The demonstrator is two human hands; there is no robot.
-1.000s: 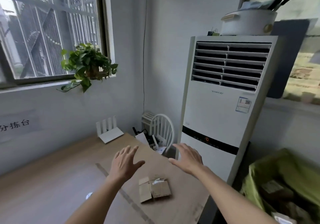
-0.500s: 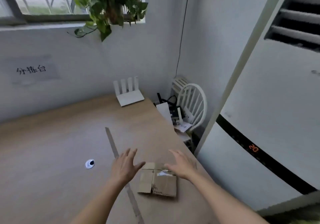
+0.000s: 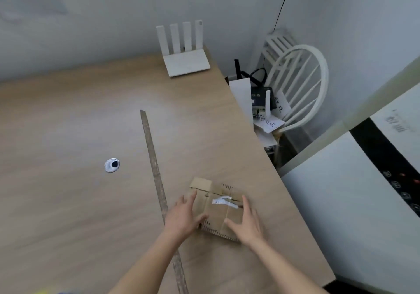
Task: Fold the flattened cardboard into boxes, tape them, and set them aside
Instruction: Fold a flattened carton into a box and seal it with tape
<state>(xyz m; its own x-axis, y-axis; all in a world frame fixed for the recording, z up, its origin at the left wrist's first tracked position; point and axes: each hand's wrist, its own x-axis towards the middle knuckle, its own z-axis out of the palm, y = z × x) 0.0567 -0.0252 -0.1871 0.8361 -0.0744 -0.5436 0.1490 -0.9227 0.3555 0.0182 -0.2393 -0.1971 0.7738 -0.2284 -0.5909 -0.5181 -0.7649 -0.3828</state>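
Note:
A small flattened cardboard box (image 3: 217, 209) with a torn white label lies on the wooden table (image 3: 68, 202) near its right edge. My left hand (image 3: 184, 216) is at the cardboard's left side, fingers spread and straight, thumb by its near edge. My right hand (image 3: 246, 222) is at its right side, fingers extended, touching or just over the cardboard. Neither hand grips it.
A long strip of old tape (image 3: 156, 180) runs down the table. A white cable grommet (image 3: 111, 164) sits to the left. A white router (image 3: 184, 50) stands at the back. A white chair (image 3: 297, 84) with devices and papers and a standing air conditioner (image 3: 363, 202) are right of the table.
The view has tilted down toward the table. Both hands came down from mid-air to the two sides of the flattened cardboard.

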